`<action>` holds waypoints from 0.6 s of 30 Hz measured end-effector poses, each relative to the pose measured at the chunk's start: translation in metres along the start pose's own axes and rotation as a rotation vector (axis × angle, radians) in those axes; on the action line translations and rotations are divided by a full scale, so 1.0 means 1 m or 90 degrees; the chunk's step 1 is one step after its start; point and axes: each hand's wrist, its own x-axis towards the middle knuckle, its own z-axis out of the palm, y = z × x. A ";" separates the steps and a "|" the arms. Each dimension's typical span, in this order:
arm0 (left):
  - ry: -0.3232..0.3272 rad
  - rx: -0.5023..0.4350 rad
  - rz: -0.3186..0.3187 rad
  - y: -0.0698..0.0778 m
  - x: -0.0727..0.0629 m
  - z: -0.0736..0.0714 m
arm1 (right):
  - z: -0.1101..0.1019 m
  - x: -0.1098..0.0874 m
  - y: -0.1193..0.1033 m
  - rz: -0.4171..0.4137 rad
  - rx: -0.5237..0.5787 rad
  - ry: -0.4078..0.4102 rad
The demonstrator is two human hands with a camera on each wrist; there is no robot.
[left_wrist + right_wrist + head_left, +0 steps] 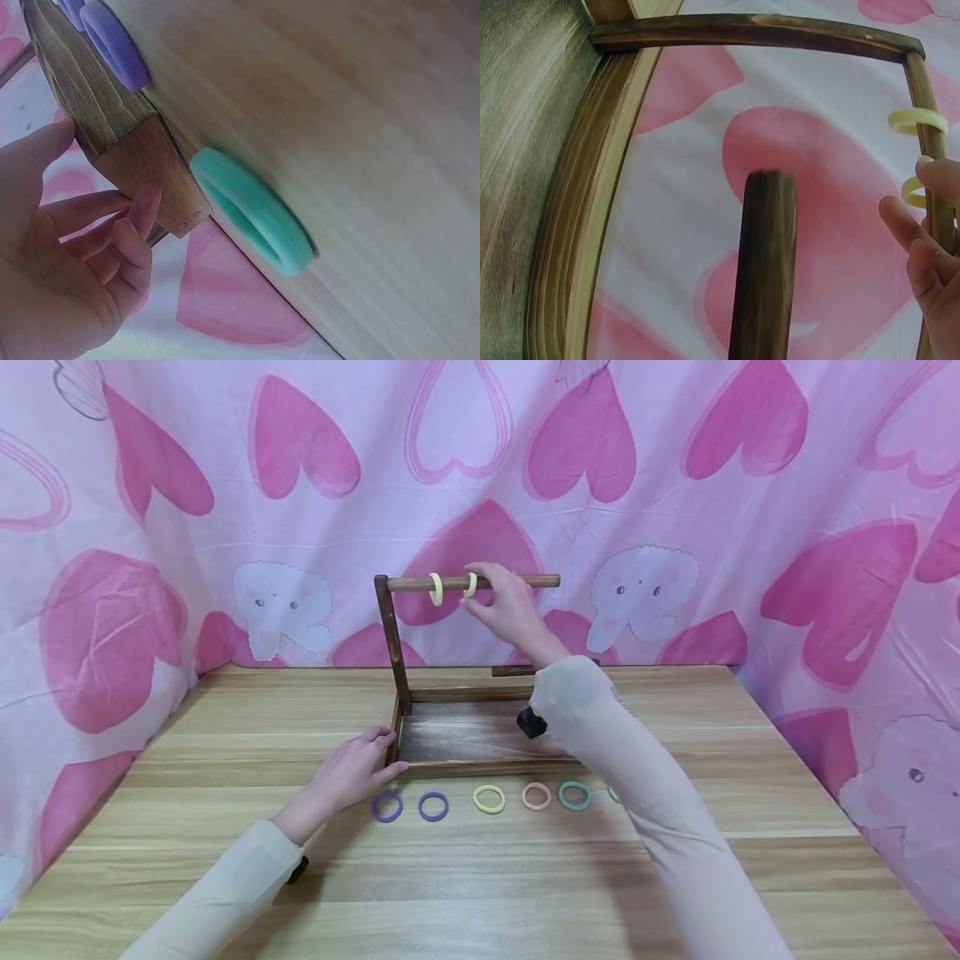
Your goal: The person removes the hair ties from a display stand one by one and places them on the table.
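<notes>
A dark wooden stand (pixel 393 643) has a tray base (pixel 480 767), an upright post and a top rod (pixel 525 581). Two yellow hair rings (pixel 436 588) hang on the rod. My right hand (pixel 483 593) pinches the right-hand one of them (pixel 470 584); in the right wrist view its fingertips (pixel 930 176) sit on that ring (pixel 913 192) at the rod (pixel 928 97). My left hand (pixel 384 753) holds the tray's front-left corner, and its fingers (pixel 142 214) touch the corner block (pixel 150 172).
A row of hair rings lies on the table in front of the tray: two purple (pixel 387 807), one yellow (pixel 489 799), one peach (pixel 536 796), one teal (pixel 574 795), and another partly hidden by my right sleeve. A pink heart-print cloth (pixel 675 527) hangs behind.
</notes>
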 end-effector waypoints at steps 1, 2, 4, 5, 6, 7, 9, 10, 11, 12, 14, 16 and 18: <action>0.000 -0.001 0.000 0.000 0.000 0.000 | -0.001 -0.001 0.002 0.003 0.001 0.002; 0.000 -0.002 0.000 0.000 0.000 0.000 | -0.002 -0.001 0.003 0.005 0.006 0.004; 0.000 -0.002 0.001 0.000 0.000 0.000 | -0.004 -0.003 0.006 0.010 0.012 0.008; -0.001 -0.003 0.000 0.000 0.000 0.000 | -0.006 -0.004 0.007 0.013 0.019 0.008; -0.001 -0.004 0.001 0.000 -0.001 0.000 | -0.007 -0.005 0.009 0.014 0.025 0.009; -0.002 -0.004 0.001 0.000 -0.001 -0.001 | -0.008 -0.006 0.010 0.014 0.029 0.011; -0.003 -0.004 0.000 0.000 -0.001 0.000 | -0.010 -0.007 0.012 0.015 0.028 0.017; -0.003 -0.004 0.000 0.000 0.000 0.000 | -0.011 -0.008 0.014 0.016 0.030 0.019; -0.003 -0.004 0.000 -0.001 0.000 0.000 | -0.011 -0.009 0.015 0.018 0.029 0.021; -0.003 -0.003 0.001 -0.001 0.000 0.000 | -0.012 -0.010 0.016 0.021 0.026 0.022; -0.002 -0.002 0.001 -0.001 0.000 0.001 | -0.013 -0.011 0.019 0.026 0.025 0.026; 0.000 -0.001 0.002 -0.001 0.000 0.001 | -0.015 -0.012 0.021 0.028 0.023 0.034; 0.001 0.000 0.003 0.000 0.000 0.001 | -0.015 -0.014 0.023 0.027 0.021 0.044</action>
